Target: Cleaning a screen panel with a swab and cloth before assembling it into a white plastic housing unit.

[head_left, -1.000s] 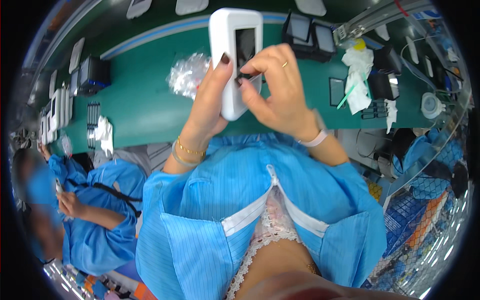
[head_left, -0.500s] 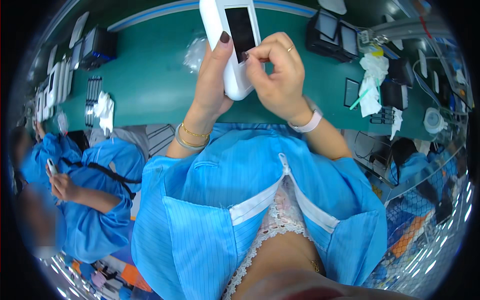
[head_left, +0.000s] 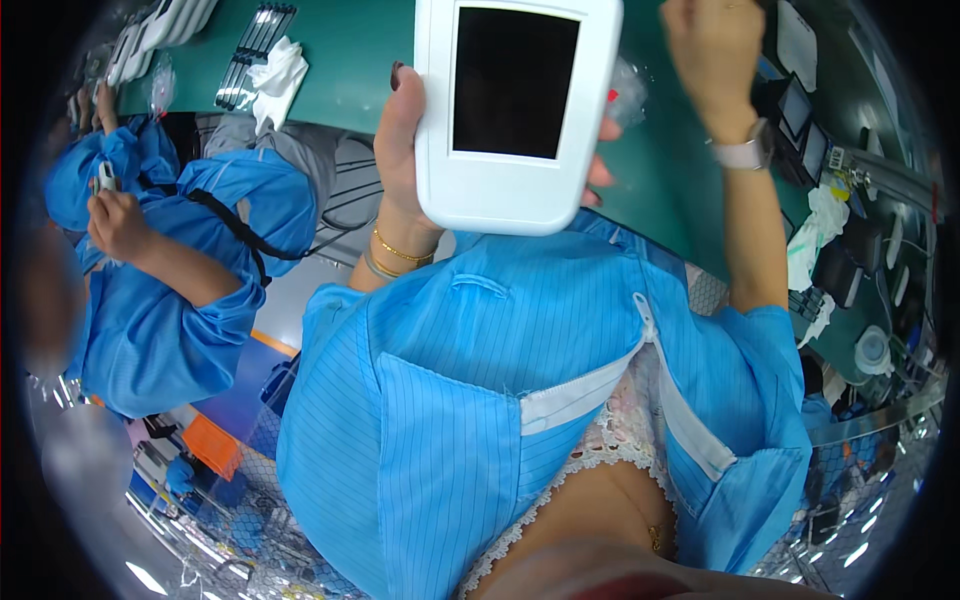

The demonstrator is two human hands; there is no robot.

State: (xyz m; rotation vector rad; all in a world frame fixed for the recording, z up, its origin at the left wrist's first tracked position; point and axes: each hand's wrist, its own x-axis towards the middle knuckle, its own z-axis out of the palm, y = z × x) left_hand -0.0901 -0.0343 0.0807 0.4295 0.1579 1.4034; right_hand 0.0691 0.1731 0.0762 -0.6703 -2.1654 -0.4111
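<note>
Fingers (head_left: 600, 172) of the left hand (head_left: 400, 165), over a green workbench (head_left: 345, 70), gripped a white, black-screened handheld device (head_left: 517, 110) between themselves and the thumb (head_left: 404, 110). Well to their right, the right hand (head_left: 714, 50) was partly cut off; whether its fingers held anything could not be told. Left of the thumb lay a crumpled white cloth (head_left: 277, 78); just right of the fingers, clear plastic (head_left: 628, 92).

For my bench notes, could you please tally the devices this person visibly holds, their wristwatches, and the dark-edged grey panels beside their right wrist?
White handheld device, left hand: 1
Wristwatch: 1
Dark-edged grey panels: 2
Total: 4
</note>
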